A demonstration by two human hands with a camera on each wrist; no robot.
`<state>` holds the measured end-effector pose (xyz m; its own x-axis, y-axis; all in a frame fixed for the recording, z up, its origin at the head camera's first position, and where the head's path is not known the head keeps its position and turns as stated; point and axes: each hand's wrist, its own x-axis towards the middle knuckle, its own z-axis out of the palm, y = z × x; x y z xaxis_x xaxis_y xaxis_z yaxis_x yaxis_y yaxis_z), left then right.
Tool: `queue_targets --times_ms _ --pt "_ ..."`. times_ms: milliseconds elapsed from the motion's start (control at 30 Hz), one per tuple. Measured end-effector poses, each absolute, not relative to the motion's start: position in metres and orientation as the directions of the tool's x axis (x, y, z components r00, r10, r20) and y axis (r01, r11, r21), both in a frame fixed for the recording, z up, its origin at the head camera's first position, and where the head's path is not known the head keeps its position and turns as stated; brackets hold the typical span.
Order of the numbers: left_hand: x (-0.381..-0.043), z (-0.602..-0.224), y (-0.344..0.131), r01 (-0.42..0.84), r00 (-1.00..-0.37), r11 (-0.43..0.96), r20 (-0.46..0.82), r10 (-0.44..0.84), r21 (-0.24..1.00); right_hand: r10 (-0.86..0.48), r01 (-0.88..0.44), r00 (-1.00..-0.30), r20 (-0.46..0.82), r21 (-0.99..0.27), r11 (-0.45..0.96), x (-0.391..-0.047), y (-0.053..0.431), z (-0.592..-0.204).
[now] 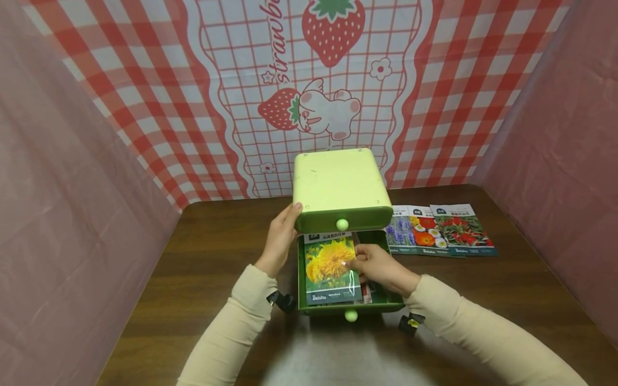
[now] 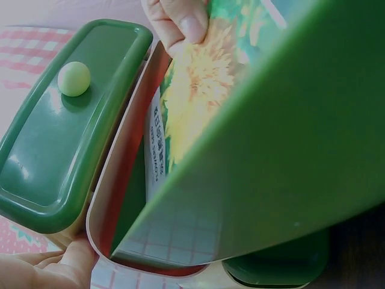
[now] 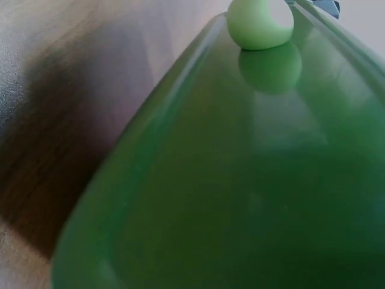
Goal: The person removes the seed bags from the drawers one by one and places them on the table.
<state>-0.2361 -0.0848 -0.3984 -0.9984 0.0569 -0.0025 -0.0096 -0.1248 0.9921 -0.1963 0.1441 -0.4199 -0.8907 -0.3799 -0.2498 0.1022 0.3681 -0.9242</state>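
A small green drawer cabinet [image 1: 340, 182] with a pale top stands mid-table. Its upper drawer [image 2: 54, 150] is closed, and its lower drawer [image 1: 381, 306] is pulled out toward me. A seed packet with a yellow flower [image 1: 330, 265] lies in the open drawer. My right hand [image 1: 359, 262] pinches the packet's right edge; in the left wrist view a fingertip [image 2: 180, 21] presses the packet [image 2: 198, 90]. My left hand [image 1: 289, 217] grips the cabinet's left side, thumb on the upper front corner. The right wrist view shows only the lower drawer's front [image 3: 240, 180] and its knob [image 3: 260, 23].
Three more seed packets [image 1: 439, 230] lie side by side on the brown table [image 1: 203, 268], right of the cabinet. Pink side walls and a red checked strawberry backdrop [image 1: 309, 80] close in the table on three sides.
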Motion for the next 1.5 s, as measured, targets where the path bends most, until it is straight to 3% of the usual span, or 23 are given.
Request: queue_targets --times_ms 467,733,867,1067,1300,1500 --pt "-0.237 -0.399 -0.084 0.002 -0.999 -0.13 0.009 0.049 0.992 -0.393 0.134 -0.877 -0.276 -0.927 0.35 -0.191 0.16 -0.403" --pt "-0.237 -0.399 -0.083 -0.008 -0.999 -0.115 -0.004 0.034 0.993 -0.491 0.257 -0.805 -0.334 -0.941 0.219 -0.179 0.177 -0.392" --pt "-0.237 -0.398 -0.083 -0.009 -0.999 -0.108 -0.005 0.031 0.994 -0.498 0.279 -0.788 -0.363 -0.931 0.237 -0.173 0.187 -0.388" --pt "-0.237 -0.399 -0.084 -0.001 -0.999 -0.108 0.003 0.036 0.994 -0.532 0.29 -0.761 -0.372 -0.928 0.234 -0.165 0.2 -0.385" --pt "-0.237 -0.398 -0.083 -0.008 -0.999 -0.101 -0.004 0.038 0.995 -0.498 0.28 -0.779 -0.38 -0.922 0.267 -0.158 0.219 -0.384" --pt "-0.237 -0.399 -0.084 -0.006 -0.999 -0.105 -0.001 0.047 0.994 -0.526 0.207 -0.785 -0.327 -0.939 0.274 -0.149 0.244 -0.382"
